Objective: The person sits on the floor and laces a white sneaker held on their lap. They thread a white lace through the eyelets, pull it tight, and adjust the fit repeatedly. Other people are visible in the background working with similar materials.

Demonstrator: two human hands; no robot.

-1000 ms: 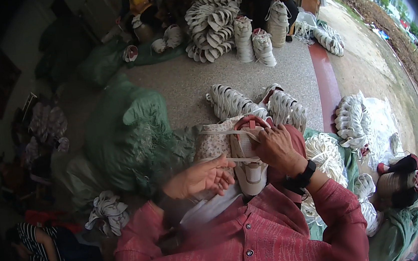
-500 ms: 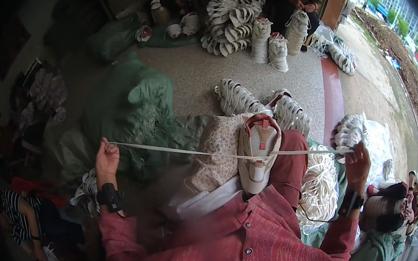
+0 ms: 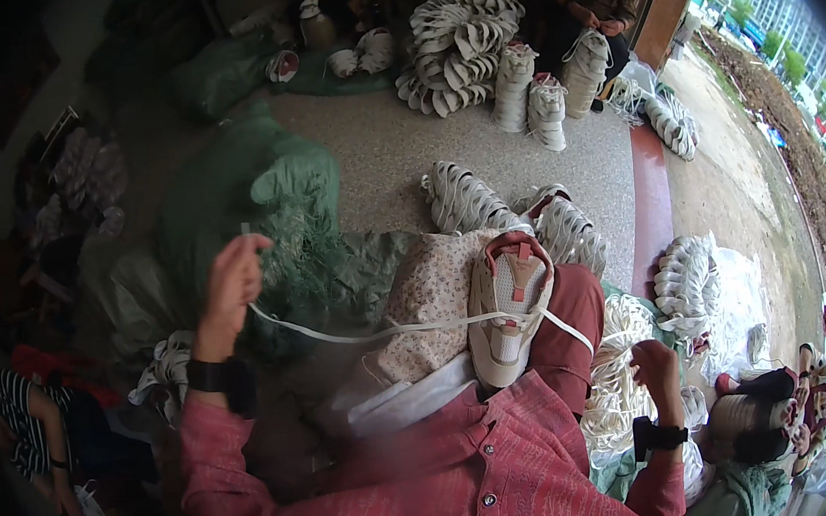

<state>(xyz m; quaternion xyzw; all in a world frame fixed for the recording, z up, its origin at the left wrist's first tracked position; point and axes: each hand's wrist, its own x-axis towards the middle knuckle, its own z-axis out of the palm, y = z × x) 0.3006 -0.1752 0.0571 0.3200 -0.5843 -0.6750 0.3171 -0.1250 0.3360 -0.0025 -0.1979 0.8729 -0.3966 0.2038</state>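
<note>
A beige and white shoe upper point(image 3: 512, 308) with a red lining and red tabs rests on my lap, its toe toward me. A flat white shoelace point(image 3: 371, 337) runs slack across its lower eyelets. My left hand point(image 3: 234, 280) is raised at the left, closed on the lace, with a short end sticking up above the fingers. On the other side of the shoe the lace's shorter run hangs down over my knee. My right hand point(image 3: 655, 369), fingers curled, is beyond it over a heap of white laces point(image 3: 627, 367); whether it holds anything is hidden.
Patterned cloth point(image 3: 437, 300) covers my lap beside the shoe. Stacked shoe uppers point(image 3: 467, 198) lie on the floor ahead, with taller stacks point(image 3: 516, 89) farther back. A green sack point(image 3: 228, 191) stands at the left. Other people sit at the back right, left and lower right.
The lace, stretched taut between both hands before, now sags. My left hand has come inward and up toward the shoe; my right hand has dropped lower and nearer to me, away from the lace.
</note>
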